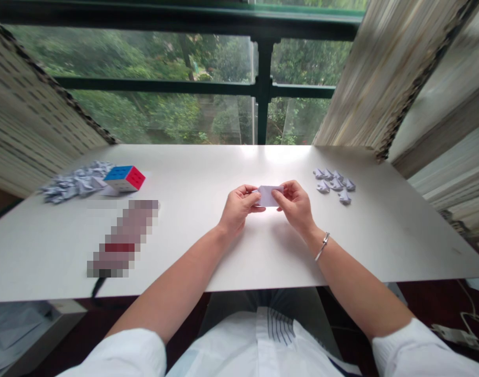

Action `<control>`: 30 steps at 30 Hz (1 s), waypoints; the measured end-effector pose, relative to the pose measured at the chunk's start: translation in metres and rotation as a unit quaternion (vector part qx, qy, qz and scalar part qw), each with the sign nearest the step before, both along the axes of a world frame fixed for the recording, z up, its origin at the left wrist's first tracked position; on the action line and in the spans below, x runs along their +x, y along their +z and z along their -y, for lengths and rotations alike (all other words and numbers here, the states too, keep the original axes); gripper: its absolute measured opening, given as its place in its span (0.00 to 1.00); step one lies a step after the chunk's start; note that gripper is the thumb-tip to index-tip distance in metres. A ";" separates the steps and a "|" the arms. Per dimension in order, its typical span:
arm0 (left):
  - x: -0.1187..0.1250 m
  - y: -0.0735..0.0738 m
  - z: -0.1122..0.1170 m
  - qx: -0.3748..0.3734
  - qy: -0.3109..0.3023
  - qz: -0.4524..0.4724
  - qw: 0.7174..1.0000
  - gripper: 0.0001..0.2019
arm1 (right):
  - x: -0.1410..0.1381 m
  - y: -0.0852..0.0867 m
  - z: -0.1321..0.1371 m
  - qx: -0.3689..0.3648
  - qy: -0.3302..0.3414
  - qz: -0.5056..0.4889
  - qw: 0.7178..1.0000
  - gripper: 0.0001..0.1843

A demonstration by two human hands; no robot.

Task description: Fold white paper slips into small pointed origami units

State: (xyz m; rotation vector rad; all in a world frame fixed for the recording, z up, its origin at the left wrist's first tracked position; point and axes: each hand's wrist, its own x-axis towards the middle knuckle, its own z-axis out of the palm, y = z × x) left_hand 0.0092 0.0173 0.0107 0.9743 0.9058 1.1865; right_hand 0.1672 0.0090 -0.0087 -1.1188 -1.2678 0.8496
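Between my two hands, just above the white table (176, 251), is a small folded piece of white paper (268, 197). My left hand (241, 207) pinches its left end, with the thumb on the near face. At the right end my right hand (295, 204) pinches it the same way, thumb pressed on the face. The fingertips behind the paper are partly hidden. A silver bracelet circles my right wrist. To the right lie several small folded paper pieces (336, 183), set apart from my hand.
At the left is a heap of folded white papers (76, 180) with a puzzle cube (125, 178) beside it. Nearer me lies a pixelated flat object (123, 241) with a dark strap over the table's front edge. A window with curtains stands behind the table.
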 end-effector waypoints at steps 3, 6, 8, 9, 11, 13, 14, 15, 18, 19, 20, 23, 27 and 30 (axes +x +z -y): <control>0.001 0.000 0.001 -0.003 -0.017 -0.009 1.000 0.15 | 0.000 -0.001 0.002 0.049 -0.040 0.039 0.997 0.12; 0.000 0.000 0.000 -0.007 -0.023 -0.010 1.000 0.17 | 0.000 0.001 0.006 0.112 -0.033 0.093 0.989 0.04; -0.001 0.000 -0.001 -0.009 -0.018 -0.004 1.000 0.17 | 0.000 0.005 0.009 0.146 -0.003 0.133 0.980 0.02; -0.002 0.000 -0.002 -0.009 -0.014 0.000 1.000 0.17 | 0.000 0.006 0.011 0.151 0.016 0.152 0.977 0.03; -0.003 0.001 -0.003 -0.009 -0.011 0.005 1.000 0.16 | 0.000 0.009 0.013 0.156 0.041 0.170 0.972 0.04; -0.003 0.001 -0.003 -0.008 -0.009 0.009 1.000 0.16 | 0.001 0.009 0.013 0.158 0.057 0.173 0.970 0.05; -0.004 0.002 -0.003 -0.007 -0.007 0.011 1.000 0.16 | 0.001 0.008 0.013 0.158 0.063 0.176 0.970 0.05; -0.004 0.002 -0.003 -0.006 -0.005 0.013 1.000 0.16 | 0.001 0.007 0.012 0.158 0.069 0.180 0.968 0.06; -0.004 0.001 -0.003 -0.001 0.005 0.013 1.000 0.17 | 0.003 0.005 0.009 0.158 0.085 0.201 0.963 0.06; -0.004 0.000 -0.004 0.003 0.006 0.012 1.000 0.18 | 0.004 0.004 0.009 0.160 0.090 0.208 0.961 0.06; -0.004 -0.001 -0.004 0.007 0.005 0.011 1.000 0.19 | 0.004 0.004 0.008 0.162 0.095 0.214 0.959 0.06; -0.005 -0.004 -0.005 0.020 0.005 0.011 1.000 0.19 | 0.004 0.004 0.007 0.182 0.100 0.221 0.953 0.04; -0.005 -0.004 -0.006 0.024 0.017 0.007 1.000 0.19 | 0.003 0.005 0.008 0.205 0.094 0.208 0.952 0.05; -0.005 -0.002 -0.006 0.022 0.013 -0.001 1.000 0.19 | 0.003 0.005 0.008 0.171 0.073 0.160 0.969 0.08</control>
